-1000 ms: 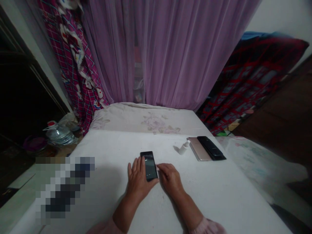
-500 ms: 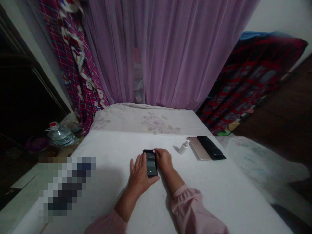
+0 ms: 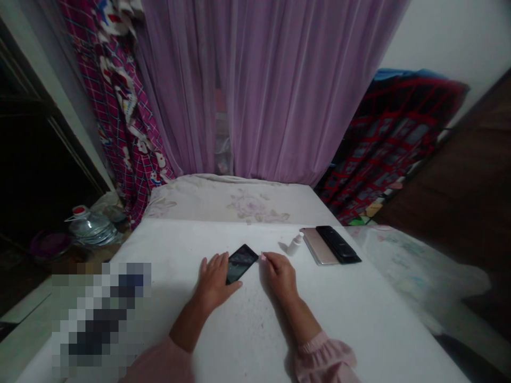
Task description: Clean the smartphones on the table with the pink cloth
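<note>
A black smartphone [image 3: 242, 263] lies slantwise on the white-covered table, its screen facing up. My left hand [image 3: 214, 283] grips its lower left end, the thumb along the near edge and the fingers at the far side. Just right of the phone's top corner, apart from it, is my right hand [image 3: 280, 274]. Its fingers are closed in a pinch on a small pale pink piece [image 3: 263, 257], too small to identify. Behind the right hand a small white spray bottle [image 3: 295, 244] stands upright.
A rose-gold tablet [image 3: 319, 248] and a black case [image 3: 338, 244] lie side by side at the table's right. Flowered cloth [image 3: 215, 199] covers the far end, before purple curtains [image 3: 275, 96]. A large water bottle [image 3: 92, 227] stands left. A blurred-out patch [image 3: 104, 319] hides something at the left edge.
The phone has turned clockwise and shifted slightly left with my left hand. My right hand, with the pink piece, has come off the phone's edge and moved right. The camera view has shifted slightly.
</note>
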Demonstrator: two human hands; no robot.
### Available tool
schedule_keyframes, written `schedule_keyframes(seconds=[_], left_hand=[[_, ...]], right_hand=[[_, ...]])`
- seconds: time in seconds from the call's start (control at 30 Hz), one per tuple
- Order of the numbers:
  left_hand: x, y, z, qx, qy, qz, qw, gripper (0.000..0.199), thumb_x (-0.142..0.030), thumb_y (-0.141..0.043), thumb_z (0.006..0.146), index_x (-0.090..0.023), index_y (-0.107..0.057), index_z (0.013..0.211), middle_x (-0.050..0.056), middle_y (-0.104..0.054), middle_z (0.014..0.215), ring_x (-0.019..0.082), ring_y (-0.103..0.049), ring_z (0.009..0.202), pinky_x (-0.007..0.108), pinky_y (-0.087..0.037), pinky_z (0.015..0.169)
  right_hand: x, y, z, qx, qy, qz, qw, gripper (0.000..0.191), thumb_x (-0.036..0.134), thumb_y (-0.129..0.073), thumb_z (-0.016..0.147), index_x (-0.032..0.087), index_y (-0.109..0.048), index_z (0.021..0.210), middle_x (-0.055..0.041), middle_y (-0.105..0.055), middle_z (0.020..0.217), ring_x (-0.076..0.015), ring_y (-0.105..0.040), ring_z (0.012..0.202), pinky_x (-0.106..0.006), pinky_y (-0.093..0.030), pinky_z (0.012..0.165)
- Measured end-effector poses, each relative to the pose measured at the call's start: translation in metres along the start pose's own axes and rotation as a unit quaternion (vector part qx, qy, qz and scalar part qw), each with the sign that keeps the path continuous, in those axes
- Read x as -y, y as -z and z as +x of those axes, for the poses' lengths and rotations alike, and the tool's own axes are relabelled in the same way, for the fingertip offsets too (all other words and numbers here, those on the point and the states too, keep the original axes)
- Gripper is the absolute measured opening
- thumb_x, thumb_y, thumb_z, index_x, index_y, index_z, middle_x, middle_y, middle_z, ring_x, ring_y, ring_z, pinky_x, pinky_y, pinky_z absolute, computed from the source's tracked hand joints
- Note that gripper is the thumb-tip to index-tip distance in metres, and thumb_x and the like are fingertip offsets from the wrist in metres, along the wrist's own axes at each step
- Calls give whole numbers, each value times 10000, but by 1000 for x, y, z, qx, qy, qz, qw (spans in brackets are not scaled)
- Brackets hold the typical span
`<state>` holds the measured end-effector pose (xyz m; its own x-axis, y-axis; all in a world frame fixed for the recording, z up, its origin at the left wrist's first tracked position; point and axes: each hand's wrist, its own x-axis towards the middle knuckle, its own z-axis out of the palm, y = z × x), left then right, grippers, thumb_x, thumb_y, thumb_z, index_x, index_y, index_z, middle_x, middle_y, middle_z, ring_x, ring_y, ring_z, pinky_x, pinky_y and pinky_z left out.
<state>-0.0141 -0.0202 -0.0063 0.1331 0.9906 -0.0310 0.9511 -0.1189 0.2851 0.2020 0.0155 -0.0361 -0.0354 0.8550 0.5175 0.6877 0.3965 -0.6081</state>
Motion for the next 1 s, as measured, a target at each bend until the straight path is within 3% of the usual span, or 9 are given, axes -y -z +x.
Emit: schedule_keyframes(seconds=[0.07, 0.17, 0.27, 0.5, 0.63, 0.87, 1.0], left_hand=[[-4, -18, -8, -68, 42, 7, 997, 730, -494, -567, 801, -101, -385, 1389, 200, -451, 1425, 366, -345, 1354, 571, -189, 1117], [-3, -36, -15, -124, 46, 3, 991, 669, -478, -569, 819, -129, -414, 1369, 176, -476, 1409, 346, -368, 1343, 551, -213, 1120], [1, -35, -13, -98, 23, -8, 995, 650, -442, -550, 841, -139, -392, 1393, 154, -433, 1454, 316, -318, 1383, 534, -180, 1143], [0, -9, -2, 12, -18, -25, 999, 683, -414, -538, 825, -129, -362, 1420, 122, -273, 1538, 276, -203, 1432, 544, -108, 1161], [0, -12, 0, 2, -35, -27, 999, 656, -398, -529, 828, -163, -367, 1418, 105, -291, 1534, 267, -206, 1432, 545, -99, 1161], [6, -16, 2, 3, -49, -25, 998, 679, -384, -557, 822, -147, -349, 1424, 114, -320, 1523, 269, -209, 1431, 534, -84, 1164], [9, -20, 4, -14, -68, -25, 997, 663, -384, -565, 820, -157, -367, 1411, 120, -350, 1509, 280, -236, 1422, 546, -95, 1155]], right_hand=[[3, -9, 3, 0, 42, -21, 999, 289, 189, -473, 853, 195, -727, 991, -76, -730, 953, -202, -643, 892, -329, -511, 817], [4, -22, 8, 10, 81, -45, 996, 304, 118, -480, 829, 191, -730, 986, -80, -724, 969, -204, -624, 886, -330, -514, 806], [6, -27, 6, 22, 104, -45, 993, 324, 76, -489, 807, 192, -729, 992, -84, -717, 979, -207, -607, 881, -339, -515, 800], [35, -29, -21, 59, 155, 12, 986, 326, 72, -495, 830, 212, -709, 1032, -91, -696, 998, -204, -601, 900, -346, -523, 792], [37, -28, -27, 66, 149, -4, 987, 314, 82, -513, 826, 216, -707, 1035, -86, -698, 996, -203, -600, 891, -349, -517, 795], [3, -12, -19, -21, 61, -87, 994, 325, 69, -464, 826, 187, -723, 983, -90, -704, 953, -214, -582, 869, -352, -506, 782], [24, -22, -25, 10, 99, -71, 993, 305, 65, -503, 821, 191, -716, 1000, -89, -699, 968, -203, -582, 881, -338, -499, 785]])
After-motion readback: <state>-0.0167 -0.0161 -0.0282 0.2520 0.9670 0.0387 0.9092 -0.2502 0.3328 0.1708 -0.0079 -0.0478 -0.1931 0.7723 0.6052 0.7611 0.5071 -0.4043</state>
